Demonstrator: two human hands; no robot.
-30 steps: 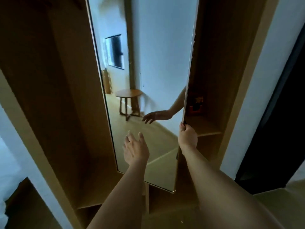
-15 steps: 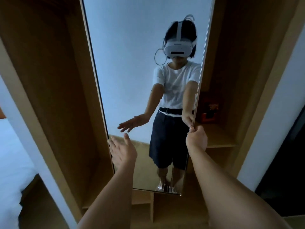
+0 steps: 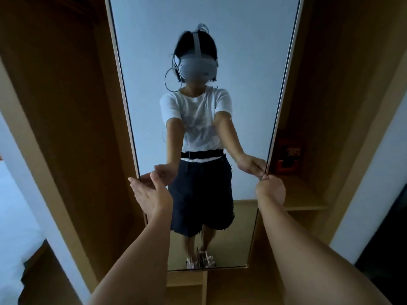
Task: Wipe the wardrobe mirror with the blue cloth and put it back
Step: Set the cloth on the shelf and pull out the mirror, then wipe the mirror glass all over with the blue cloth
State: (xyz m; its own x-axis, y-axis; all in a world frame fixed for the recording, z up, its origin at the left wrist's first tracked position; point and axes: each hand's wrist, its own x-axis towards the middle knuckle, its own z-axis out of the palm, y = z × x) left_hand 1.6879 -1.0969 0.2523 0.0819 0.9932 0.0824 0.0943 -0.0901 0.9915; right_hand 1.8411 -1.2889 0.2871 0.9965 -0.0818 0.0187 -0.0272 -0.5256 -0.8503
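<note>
Mirror: tall, narrow, thin-framed wardrobe mirror panel [image 3: 220, 51], standing upright between the brown wooden wardrobe walls [image 3: 66, 106] and facing me square on.
Right fingers: I see them curled and pinching the mirror's right edge, thumb uppermost; the grip looks meant to swing or steady the panel.
Right hand [image 3: 271, 190]: held at the edge about mid-height, arm reaching forward.
Left fingers: straight and slightly spread, tips at or just touching the mirror's left edge; contact I cannot confirm.
Left hand [image 3: 152, 194]: palm turned inward and empty, I judge it placed to catch the left edge so the panel sits true.
Blue cloth: not in view; neither hand carries it and I cannot tell where it lies.
Glass: reflects a person in white shirt and dark shorts, arms out toward both edges.
Shelf: pale wooden wardrobe shelf [image 3: 301, 199] just right of the mirror, behind the right hand.
Shelf contents: small red and black box [image 3: 289, 155] standing at the back.
Stage: I judge this to be positioning of the panel; wiping is not under way.
</note>
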